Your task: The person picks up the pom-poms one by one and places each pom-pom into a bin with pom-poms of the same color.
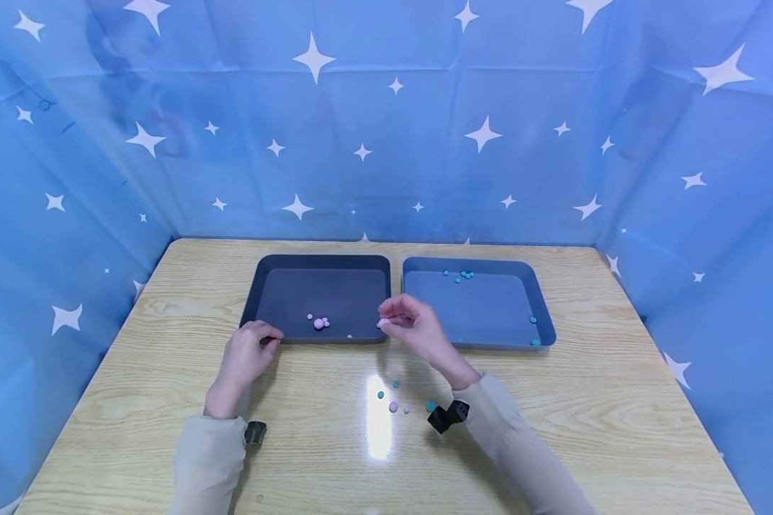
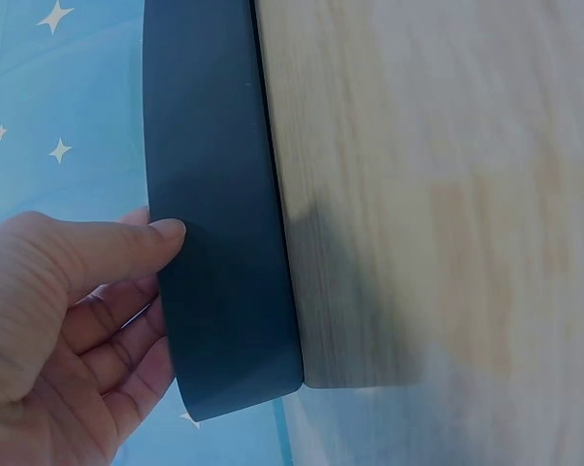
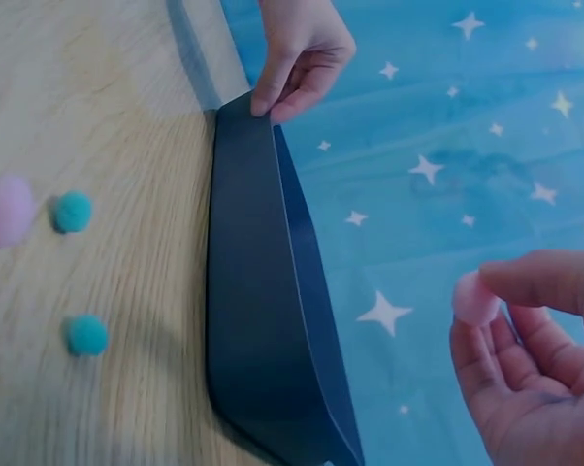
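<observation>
With thumb and curled fingers, my left hand (image 1: 246, 354) grips the near-left rim of the dark tray (image 1: 322, 290); in the left wrist view the thumb lies on the outside of the wall. A pink pom-pom (image 3: 475, 299) is pinched between the thumb and fingers of my right hand (image 1: 421, 330). That hand hovers over the dark tray's near-right corner, close to the gap between the two trays. Inside the dark tray, several pink pom-poms (image 1: 318, 324) lie toward the near side.
The blue-grey tray (image 1: 470, 304) on the right holds several teal pom-poms (image 1: 533, 320). Before the trays, loose teal pom-poms (image 1: 381, 395) and pink ones (image 1: 394, 407) lie on the wooden table (image 1: 322, 443). A starry blue curtain (image 1: 386, 172) hangs behind.
</observation>
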Available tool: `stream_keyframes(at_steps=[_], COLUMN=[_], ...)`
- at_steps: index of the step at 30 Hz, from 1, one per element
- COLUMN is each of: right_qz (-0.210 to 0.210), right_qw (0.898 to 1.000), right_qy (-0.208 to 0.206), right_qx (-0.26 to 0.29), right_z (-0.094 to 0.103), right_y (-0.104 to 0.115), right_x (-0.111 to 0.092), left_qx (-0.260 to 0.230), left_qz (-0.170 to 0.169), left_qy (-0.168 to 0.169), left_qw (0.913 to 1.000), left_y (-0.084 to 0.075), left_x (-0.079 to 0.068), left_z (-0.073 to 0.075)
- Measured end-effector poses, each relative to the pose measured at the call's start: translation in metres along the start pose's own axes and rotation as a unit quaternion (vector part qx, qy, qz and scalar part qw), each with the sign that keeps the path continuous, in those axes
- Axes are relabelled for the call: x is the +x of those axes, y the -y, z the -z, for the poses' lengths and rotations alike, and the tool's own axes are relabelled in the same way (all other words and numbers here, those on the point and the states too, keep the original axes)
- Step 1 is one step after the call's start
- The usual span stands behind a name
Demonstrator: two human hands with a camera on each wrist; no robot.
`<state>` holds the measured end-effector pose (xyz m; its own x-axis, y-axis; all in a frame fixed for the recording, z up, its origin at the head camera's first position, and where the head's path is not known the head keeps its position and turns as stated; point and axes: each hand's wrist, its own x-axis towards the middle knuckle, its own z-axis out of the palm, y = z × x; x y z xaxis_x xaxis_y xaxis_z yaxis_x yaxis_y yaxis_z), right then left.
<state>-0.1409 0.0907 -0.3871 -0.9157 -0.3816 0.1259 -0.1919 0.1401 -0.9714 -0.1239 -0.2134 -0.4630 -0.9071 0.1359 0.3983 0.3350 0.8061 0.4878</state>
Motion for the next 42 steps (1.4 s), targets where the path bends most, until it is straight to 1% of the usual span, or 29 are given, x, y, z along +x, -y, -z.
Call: stream_keyframes(at_steps=[2, 8, 16, 20, 25, 28, 29, 32, 36, 42], right_qz=[-0.003, -0.004, 0.013, 0.011, 0.005, 0.012, 0.017, 0.03, 0.023, 0.013], right_qw=[1.0, 1.0, 1.0, 1.0, 1.0, 1.0, 1.0, 0.999, 0.999, 0.999], right_qy=[0.002, -0.002, -0.001, 0.0, 0.004, 0.002, 0.001, -0.003, -0.006, -0.013], right_qx=[0.001, 0.009, 0.008, 0.009, 0.014, 0.012, 0.013, 0.018, 0.025, 0.033], right_z=[-0.001, -0.003, -0.009, -0.013, -0.017, -0.02, -0.021, -0.023, -0.026, -0.031], right_y=[-0.002, -0.021, -0.023, -0.017, 0.003, 0.007, 0.007, -0.006, -0.022, -0.027], right_x=[0.003, 0.014, 0.025, 0.027, 0.025, 0.026, 0.026, 0.032, 0.04, 0.044], left_qx=[0.001, 0.0, 0.0, 0.001, 0.001, 0.001, 0.001, 0.002, 0.004, 0.004], left_qz=[-0.002, -0.006, -0.004, -0.005, -0.009, -0.008, -0.008, -0.01, -0.016, -0.012], left_qy=[-0.001, -0.006, -0.005, -0.006, -0.007, -0.007, -0.006, -0.007, -0.01, -0.007], left_qw=[1.0, 1.0, 1.0, 1.0, 0.9999, 0.9999, 0.9999, 0.9999, 0.9998, 0.9999], left_y=[0.0, 0.0, 0.0, 0.0, 0.0, 0.001, 0.001, 0.001, 0.001, 0.001], left_x=[0.0, 0.0, 0.0, 0.0, 0.0, 0.0, 0.001, 0.001, 0.002, 0.001], left_z=[0.0, 0.0, 0.001, 0.001, 0.001, 0.001, 0.001, 0.0, 0.0, 0.0])
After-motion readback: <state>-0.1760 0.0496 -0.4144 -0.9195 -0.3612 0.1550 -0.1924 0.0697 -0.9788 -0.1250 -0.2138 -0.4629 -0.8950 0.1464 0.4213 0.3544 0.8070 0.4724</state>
